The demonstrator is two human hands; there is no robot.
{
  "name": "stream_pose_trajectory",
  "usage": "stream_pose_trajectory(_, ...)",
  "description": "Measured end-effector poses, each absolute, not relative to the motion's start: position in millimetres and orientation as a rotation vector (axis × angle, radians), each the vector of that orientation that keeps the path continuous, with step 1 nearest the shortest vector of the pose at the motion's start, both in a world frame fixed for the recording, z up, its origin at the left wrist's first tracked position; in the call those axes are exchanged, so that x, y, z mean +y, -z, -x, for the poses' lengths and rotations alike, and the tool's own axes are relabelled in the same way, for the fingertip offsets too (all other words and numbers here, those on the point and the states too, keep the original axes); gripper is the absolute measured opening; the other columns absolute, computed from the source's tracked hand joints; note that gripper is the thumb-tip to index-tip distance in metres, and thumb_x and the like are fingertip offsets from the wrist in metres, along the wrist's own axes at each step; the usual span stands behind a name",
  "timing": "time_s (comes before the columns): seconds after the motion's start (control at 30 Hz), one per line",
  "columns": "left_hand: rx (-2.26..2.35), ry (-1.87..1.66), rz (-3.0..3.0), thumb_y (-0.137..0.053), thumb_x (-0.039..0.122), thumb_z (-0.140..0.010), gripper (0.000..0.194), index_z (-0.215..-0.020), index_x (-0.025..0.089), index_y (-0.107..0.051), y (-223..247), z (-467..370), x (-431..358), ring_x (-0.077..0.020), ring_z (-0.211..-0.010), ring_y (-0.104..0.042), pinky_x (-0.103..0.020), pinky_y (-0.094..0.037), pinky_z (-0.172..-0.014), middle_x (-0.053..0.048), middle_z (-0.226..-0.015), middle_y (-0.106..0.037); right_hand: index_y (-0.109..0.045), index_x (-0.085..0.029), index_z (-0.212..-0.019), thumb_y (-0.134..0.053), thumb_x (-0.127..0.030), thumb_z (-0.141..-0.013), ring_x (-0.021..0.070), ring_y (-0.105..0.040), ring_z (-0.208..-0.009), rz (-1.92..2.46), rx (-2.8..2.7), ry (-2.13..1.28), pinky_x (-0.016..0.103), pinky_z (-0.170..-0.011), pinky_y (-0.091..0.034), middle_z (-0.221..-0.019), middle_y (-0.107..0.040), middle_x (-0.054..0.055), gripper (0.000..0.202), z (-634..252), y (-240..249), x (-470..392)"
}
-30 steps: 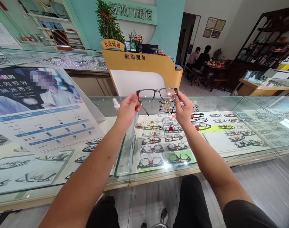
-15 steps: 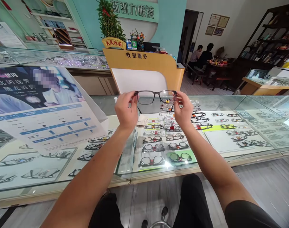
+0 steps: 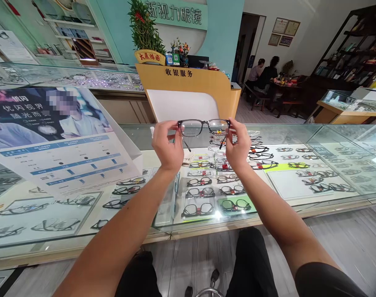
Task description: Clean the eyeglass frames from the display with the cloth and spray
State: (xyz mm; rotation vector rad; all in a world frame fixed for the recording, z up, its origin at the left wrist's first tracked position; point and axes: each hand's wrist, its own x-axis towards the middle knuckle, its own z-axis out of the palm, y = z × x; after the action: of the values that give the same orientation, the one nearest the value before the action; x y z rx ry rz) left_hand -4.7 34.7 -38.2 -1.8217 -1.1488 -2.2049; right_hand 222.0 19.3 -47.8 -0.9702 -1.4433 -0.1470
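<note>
A pair of dark-framed glasses is held up level above the glass counter, lenses side by side. My left hand pinches its left end near the hinge, and my right hand grips the right end. The temple arms hang down and slant inward below the frame. Beneath and behind my left hand lies a pale cloth on the counter, partly hidden. Rows of glasses show through the glass below.
A large printed card stands on the counter at left. Beyond is a yellow cashier desk with a plant. Two people sit at a table at the back right. A wheeled chair base shows below.
The glasses and my left hand have shifted slightly right and down in view. The frame's temple arms show a little more below it. Both hands keep their grip.
</note>
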Motion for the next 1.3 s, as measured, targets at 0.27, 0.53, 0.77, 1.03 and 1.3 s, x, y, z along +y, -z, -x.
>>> stream_pose_trajectory(0.27,-1.127,2.134,1.955,-0.073,0.028,-0.098,0.04,-0.138,0.024,-0.07,44,3,36,-0.024,-0.111,-0.077,-0.038,-0.072,-0.085,-0.01,-0.126,-0.074,-0.054,-0.04,-0.169,-0.049,-0.017,-0.112,0.0267,-0.075,-0.111,0.977,-1.483,0.352,0.048,-0.099,-0.066,-0.127,-0.071,0.012,0.062,-224,53,26)
stream_pose_trajectory(0.53,-1.151,2.016,2.021,-0.083,0.046,-0.094,0.061,-0.146,0.021,-0.064,46,5,35,-0.0274,-0.122,-0.075,-0.04,-0.072,-0.09,-0.014,-0.137,-0.071,-0.036,-0.032,-0.179,-0.065,-0.05,-0.11,0.0336,-0.072,-0.125,1.022,-1.578,0.392,0.056,-0.108,-0.065,-0.141,-0.069,0.017,0.077,-221,50,22)
stream_pose_trajectory(0.77,-1.114,2.046,1.994,-0.086,0.052,-0.095,0.061,-0.142,0.021,-0.065,44,2,33,-0.0263,-0.118,-0.076,-0.04,-0.071,-0.089,-0.013,-0.132,-0.071,-0.04,-0.034,-0.176,-0.063,-0.063,-0.109,0.0337,-0.072,-0.125,1.049,-1.556,0.27,0.057,-0.109,-0.064,-0.141,-0.07,0.016,0.076,-219,47,18)
stream_pose_trajectory(1.03,-1.089,2.039,1.988,-0.087,0.05,-0.096,0.062,-0.146,0.022,-0.062,44,-1,28,-0.0267,-0.12,-0.073,-0.041,-0.07,-0.091,-0.013,-0.133,-0.068,-0.047,-0.031,-0.171,-0.063,-0.067,-0.108,0.0339,-0.071,-0.127,1.049,-1.532,0.202,0.057,-0.108,-0.064,-0.141,-0.071,0.017,0.075,-218,49,18)
stream_pose_trajectory(1.3,-1.111,1.974,1.928,-0.086,0.056,-0.096,0.063,-0.143,0.022,-0.063,42,-2,26,-0.0277,-0.118,-0.072,-0.044,-0.064,-0.093,-0.013,-0.13,-0.069,-0.051,-0.03,-0.168,-0.06,-0.071,-0.108,0.0328,-0.072,-0.126,1.065,-1.526,0.161,0.057,-0.107,-0.064,-0.14,-0.072,0.017,0.073,-217,51,19)
